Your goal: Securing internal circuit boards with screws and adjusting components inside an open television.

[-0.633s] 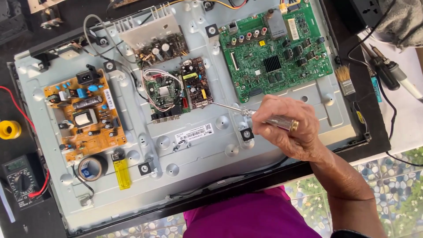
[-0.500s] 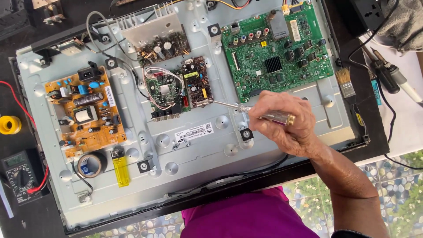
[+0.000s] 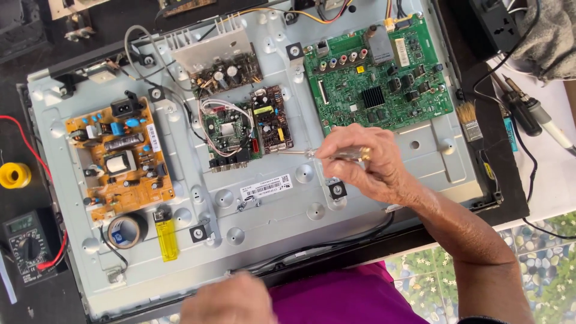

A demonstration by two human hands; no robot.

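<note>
The right hand pinches a screwdriver, tip at the small circuit board; the blurred left hand's grip cannot be told.

left hand blurred, cut by btm edge | screwdriver handle hidden in fist

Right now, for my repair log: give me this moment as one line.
right hand: holds screwdriver, tip at small board | left hand: blurred at panel edge, holding nothing visible | yellow lighter on panel
</note>
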